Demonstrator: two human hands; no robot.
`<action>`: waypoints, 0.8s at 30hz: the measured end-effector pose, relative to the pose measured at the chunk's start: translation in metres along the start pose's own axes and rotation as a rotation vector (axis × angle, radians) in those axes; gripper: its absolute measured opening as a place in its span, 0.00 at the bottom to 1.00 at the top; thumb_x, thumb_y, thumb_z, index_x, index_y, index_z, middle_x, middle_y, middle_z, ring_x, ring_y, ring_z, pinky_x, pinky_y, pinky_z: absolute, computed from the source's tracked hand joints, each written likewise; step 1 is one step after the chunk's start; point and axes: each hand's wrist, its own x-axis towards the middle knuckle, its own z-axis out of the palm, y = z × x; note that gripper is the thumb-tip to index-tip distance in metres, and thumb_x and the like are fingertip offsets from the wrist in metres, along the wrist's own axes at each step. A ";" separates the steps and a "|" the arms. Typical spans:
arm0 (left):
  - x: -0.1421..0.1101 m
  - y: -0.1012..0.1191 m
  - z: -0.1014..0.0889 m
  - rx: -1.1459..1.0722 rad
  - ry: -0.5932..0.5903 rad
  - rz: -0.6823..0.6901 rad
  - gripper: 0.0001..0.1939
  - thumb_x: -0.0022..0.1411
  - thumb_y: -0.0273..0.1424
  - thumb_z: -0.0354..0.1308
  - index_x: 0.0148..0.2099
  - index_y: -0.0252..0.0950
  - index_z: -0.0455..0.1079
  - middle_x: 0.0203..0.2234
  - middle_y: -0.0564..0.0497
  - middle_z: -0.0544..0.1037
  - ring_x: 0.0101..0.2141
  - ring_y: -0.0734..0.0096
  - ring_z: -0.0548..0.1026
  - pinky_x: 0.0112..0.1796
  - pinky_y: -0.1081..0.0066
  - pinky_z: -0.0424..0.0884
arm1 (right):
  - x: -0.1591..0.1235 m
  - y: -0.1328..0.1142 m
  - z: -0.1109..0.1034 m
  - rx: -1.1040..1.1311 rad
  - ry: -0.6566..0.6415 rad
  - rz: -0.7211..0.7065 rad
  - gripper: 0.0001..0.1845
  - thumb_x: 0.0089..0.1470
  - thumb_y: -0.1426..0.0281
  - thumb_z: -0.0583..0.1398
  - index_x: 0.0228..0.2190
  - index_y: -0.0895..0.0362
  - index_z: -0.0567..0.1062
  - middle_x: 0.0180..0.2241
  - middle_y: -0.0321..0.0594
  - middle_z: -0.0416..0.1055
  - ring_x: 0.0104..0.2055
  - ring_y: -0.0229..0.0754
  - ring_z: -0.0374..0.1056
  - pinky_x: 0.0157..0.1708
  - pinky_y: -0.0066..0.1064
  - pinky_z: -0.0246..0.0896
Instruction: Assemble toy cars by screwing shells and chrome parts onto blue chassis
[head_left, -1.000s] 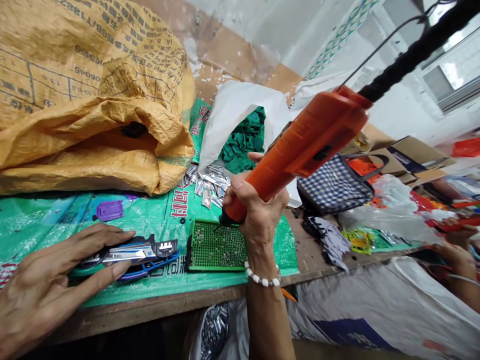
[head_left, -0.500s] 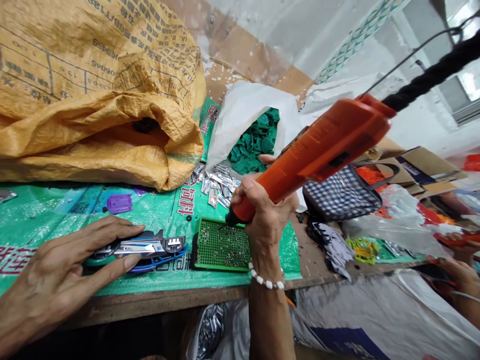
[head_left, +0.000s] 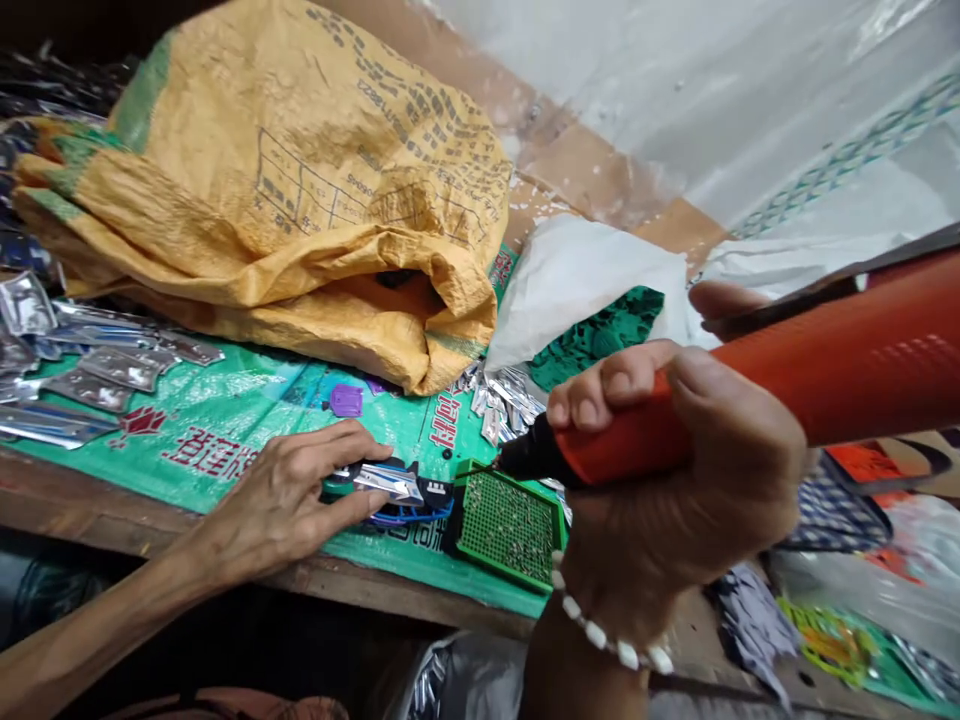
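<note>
My right hand (head_left: 682, 490) is wrapped round an orange electric screwdriver (head_left: 840, 350) with a black nose. Its tip points left, over the far left corner of a green perforated screw tray (head_left: 501, 570). Small screws (head_left: 517, 520) are scattered over the tray's grid. My left hand (head_left: 300, 495) grips a toy car (head_left: 405, 492) between thumb and fingers on the green sheet. The car has silver, black and blue parts, and its left end is hidden by the hand. It lies just left of the tray.
A large yellow woven sack (head_left: 315, 230) lies behind my left hand. Silver parts (head_left: 112, 375) are piled at the left, with more beside a white bag (head_left: 592, 265) of green pieces. A purple piece (head_left: 346, 400) rests on the green sheet (head_left: 247, 400). The wooden table edge (head_left: 112, 510) runs in front.
The view has swung left, showing more silver parts there. The screwdriver and right hand appear closer and lower, the tip still by the tray. My left hand keeps hold of the toy car.
</note>
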 end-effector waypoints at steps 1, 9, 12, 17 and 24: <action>0.000 0.000 0.000 -0.009 0.006 -0.009 0.15 0.70 0.43 0.56 0.52 0.42 0.76 0.47 0.50 0.81 0.47 0.61 0.80 0.42 0.69 0.75 | -0.002 -0.001 0.006 0.061 0.007 -0.001 0.07 0.50 0.68 0.64 0.24 0.51 0.72 0.20 0.28 0.64 0.18 0.33 0.61 0.19 0.29 0.62; -0.002 0.000 0.005 -0.049 0.051 0.000 0.13 0.69 0.40 0.58 0.51 0.42 0.77 0.46 0.50 0.81 0.44 0.63 0.81 0.42 0.68 0.72 | -0.012 0.007 0.030 0.151 -0.019 0.052 0.13 0.48 0.74 0.66 0.38 0.50 0.76 0.19 0.27 0.68 0.17 0.35 0.63 0.18 0.30 0.63; -0.002 0.000 0.006 -0.051 0.064 0.001 0.13 0.69 0.40 0.58 0.50 0.42 0.77 0.45 0.51 0.81 0.42 0.63 0.81 0.42 0.68 0.71 | -0.012 0.010 0.029 0.153 -0.005 0.053 0.14 0.47 0.73 0.66 0.38 0.51 0.76 0.19 0.27 0.68 0.17 0.35 0.63 0.18 0.30 0.63; -0.001 -0.002 0.008 -0.055 0.079 0.008 0.13 0.69 0.40 0.58 0.50 0.42 0.77 0.45 0.51 0.81 0.44 0.63 0.80 0.42 0.68 0.71 | -0.012 0.013 0.029 0.170 -0.007 0.053 0.10 0.47 0.74 0.66 0.33 0.51 0.75 0.19 0.28 0.68 0.17 0.35 0.63 0.19 0.30 0.63; -0.001 -0.002 0.008 -0.054 0.083 0.008 0.13 0.69 0.39 0.58 0.51 0.42 0.77 0.44 0.50 0.81 0.42 0.65 0.80 0.42 0.68 0.72 | -0.013 0.017 0.027 0.114 -0.023 0.049 0.07 0.48 0.71 0.68 0.31 0.49 0.76 0.19 0.28 0.65 0.17 0.36 0.62 0.18 0.33 0.62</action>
